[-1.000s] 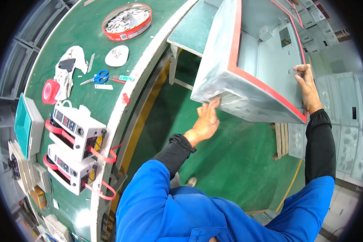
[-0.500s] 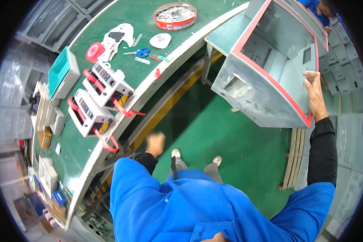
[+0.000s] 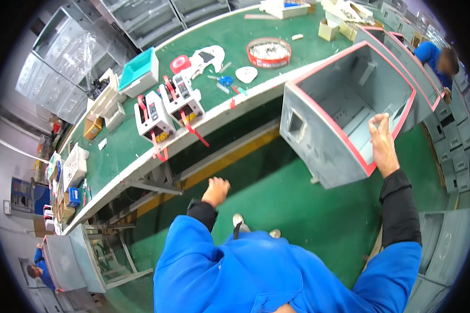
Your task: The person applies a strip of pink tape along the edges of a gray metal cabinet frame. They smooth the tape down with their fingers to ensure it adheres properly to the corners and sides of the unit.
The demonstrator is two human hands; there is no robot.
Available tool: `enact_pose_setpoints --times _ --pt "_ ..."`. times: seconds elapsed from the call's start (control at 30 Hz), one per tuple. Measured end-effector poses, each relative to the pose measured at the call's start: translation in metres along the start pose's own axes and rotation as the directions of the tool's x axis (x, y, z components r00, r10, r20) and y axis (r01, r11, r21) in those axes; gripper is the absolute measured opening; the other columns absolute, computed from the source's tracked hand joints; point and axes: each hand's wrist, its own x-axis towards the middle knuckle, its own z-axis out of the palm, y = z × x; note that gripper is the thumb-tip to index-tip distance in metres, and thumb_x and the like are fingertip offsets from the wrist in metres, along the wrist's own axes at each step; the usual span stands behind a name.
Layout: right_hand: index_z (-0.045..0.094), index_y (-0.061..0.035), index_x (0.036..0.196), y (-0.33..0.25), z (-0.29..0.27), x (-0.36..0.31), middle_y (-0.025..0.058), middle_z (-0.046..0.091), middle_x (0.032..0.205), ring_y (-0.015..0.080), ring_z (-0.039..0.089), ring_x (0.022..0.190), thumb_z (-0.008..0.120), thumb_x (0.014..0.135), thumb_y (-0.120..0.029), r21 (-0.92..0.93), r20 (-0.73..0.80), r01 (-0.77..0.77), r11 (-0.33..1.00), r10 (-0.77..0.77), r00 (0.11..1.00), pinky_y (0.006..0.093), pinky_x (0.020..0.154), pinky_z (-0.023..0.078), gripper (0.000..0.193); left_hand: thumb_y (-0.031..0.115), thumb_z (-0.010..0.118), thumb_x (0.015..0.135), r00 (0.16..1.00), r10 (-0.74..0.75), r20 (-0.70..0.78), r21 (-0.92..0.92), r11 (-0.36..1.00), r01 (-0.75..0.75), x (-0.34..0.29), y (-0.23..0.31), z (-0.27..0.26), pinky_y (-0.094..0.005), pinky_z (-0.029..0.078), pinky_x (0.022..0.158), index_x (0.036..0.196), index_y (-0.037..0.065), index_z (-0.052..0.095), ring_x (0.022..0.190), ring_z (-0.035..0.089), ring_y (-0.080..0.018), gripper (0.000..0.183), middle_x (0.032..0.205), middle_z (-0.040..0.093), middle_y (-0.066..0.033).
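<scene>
A grey metal cabinet (image 3: pixel 321 138) with red edging round its open top stands at the right, with a square cut-out in its near left side. My right hand (image 3: pixel 383 145) is over the red-edged rim at its near right corner. Its fingers are bent and a little apart above the opening, seemingly gripping nothing; whether the palm touches the rim is hidden. Down at my left, my left hand (image 3: pixel 215 192) hangs over the green floor, loosely curled with nothing visible in it. The long workbench is beyond it.
On the green-topped workbench (image 3: pixel 121 156) are two tape dispensers (image 3: pixel 154 117), blue-handled scissors (image 3: pixel 225 80), a teal-lined tray (image 3: pixel 139 73) and a round red tin (image 3: pixel 269 53). People in blue are at far right (image 3: pixel 428 55) and lower left (image 3: pixel 46 271). Grey cabinets (image 3: pixel 449 141) are stacked right.
The view has swung, bringing in more of the bench and the person at lower left. My right hand has shifted nearer the cabinet's near corner. My left hand, blurred before, now shows clearly.
</scene>
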Motion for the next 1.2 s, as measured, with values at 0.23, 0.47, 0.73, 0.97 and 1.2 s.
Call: enact_pose_setpoints --times 0.23,0.47,0.73,0.97,1.2 --pt "0.043 -0.0034 0.108 -0.013 0.001 -0.002 0.0075 0.042 0.103 0.0179 0.040 0.076 0.042 0.095 -0.018 0.130 -0.023 0.150 0.980 -0.149 0.989 0.0316 0.081 0.040 0.020 0.017 0.054 0.086 0.895 0.124 -0.429 -0.321 0.905 -0.279 0.064 0.022 -0.070 -0.0438 0.032 0.075 0.101 0.012 0.050 0.089 0.057 -0.0302 0.016 0.083 0.060 -0.0068" --pt "0.040 -0.0043 0.112 -0.015 -0.001 0.004 0.0113 0.044 0.116 0.0190 0.048 0.087 0.039 0.094 -0.019 0.224 0.036 0.071 0.972 -0.081 0.996 0.0364 0.092 0.038 0.024 0.022 0.065 0.082 0.816 -0.193 -0.545 -0.414 0.908 -0.062 0.266 0.040 -0.115 -0.0509 0.031 0.086 0.113 0.011 0.046 0.108 0.047 -0.0331 0.037 0.105 0.056 -0.0092" --pt "0.032 -0.0061 0.110 -0.011 -0.007 0.002 0.0184 0.050 0.119 0.0229 0.052 0.093 0.043 0.086 -0.033 0.063 0.065 -0.222 0.973 0.218 0.974 0.0474 0.104 0.030 0.038 0.043 0.060 0.084 0.758 -0.176 -0.628 -0.051 0.981 0.186 0.424 0.087 -0.099 -0.0560 0.037 0.088 0.112 0.003 0.047 0.105 0.054 -0.0404 0.050 0.111 0.056 -0.0176" --pt "0.031 -0.0077 0.110 -0.004 -0.001 0.009 0.0220 0.050 0.116 0.0241 0.051 0.094 0.046 0.085 -0.034 0.106 0.056 -0.225 0.969 0.220 0.974 0.0492 0.103 0.029 0.040 0.015 0.060 0.080 0.861 0.044 -0.507 0.179 0.982 0.055 0.425 0.057 -0.116 -0.0542 0.037 0.086 0.105 0.000 0.043 0.100 0.058 -0.0383 0.033 0.104 0.061 -0.0185" --pt "0.031 -0.0082 0.111 0.000 -0.002 0.009 0.0234 0.051 0.116 0.0252 0.051 0.093 0.046 0.084 -0.034 0.214 0.047 -0.118 0.970 0.111 0.993 0.0478 0.098 0.032 0.040 -0.005 0.044 0.082 0.735 -0.307 -0.604 -0.673 0.691 -0.265 0.373 0.037 -0.109 -0.0407 0.034 0.095 0.125 0.006 0.037 0.114 0.049 -0.0258 0.045 0.116 0.052 -0.0139"
